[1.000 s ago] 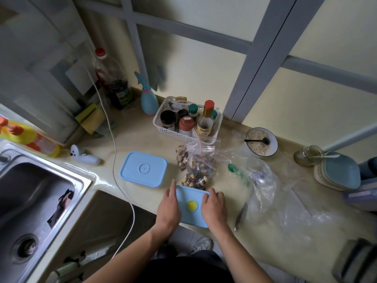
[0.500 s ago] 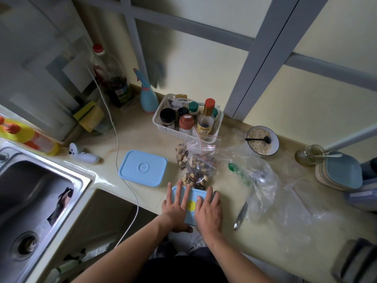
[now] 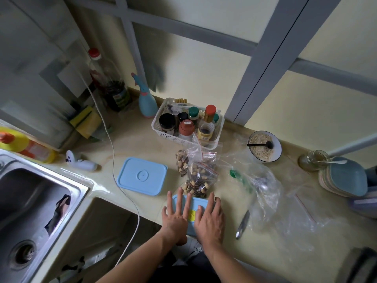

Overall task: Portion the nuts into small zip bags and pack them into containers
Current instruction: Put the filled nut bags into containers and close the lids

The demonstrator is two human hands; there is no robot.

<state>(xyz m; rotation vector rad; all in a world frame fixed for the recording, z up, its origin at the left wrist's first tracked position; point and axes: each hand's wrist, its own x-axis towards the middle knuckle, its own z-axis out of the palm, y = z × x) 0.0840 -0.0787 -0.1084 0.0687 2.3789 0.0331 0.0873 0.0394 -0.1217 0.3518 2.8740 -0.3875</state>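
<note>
A light blue container lid with a yellow spot [image 3: 194, 207] lies at the counter's front edge. My left hand [image 3: 177, 215] lies flat on its left half with fingers straight and spread. My right hand [image 3: 210, 218] presses flat on its right half. Just behind the lid sits a zip bag of mixed nuts [image 3: 201, 178], with a second filled bag [image 3: 182, 163] behind it to the left. Another closed light blue container [image 3: 142, 175] rests to the left.
A white basket of jars [image 3: 187, 127] stands at the back. A bowl of oats with a spoon [image 3: 264, 146], crumpled clear plastic bags [image 3: 263, 186] and a knife [image 3: 242, 224] lie right. A sink [image 3: 26, 205] and a white cable [image 3: 114, 152] are left.
Both hands have gone from the lid's side edges to lying flat on top of it, fingers stretched forward. The lid and the bags stay in place.
</note>
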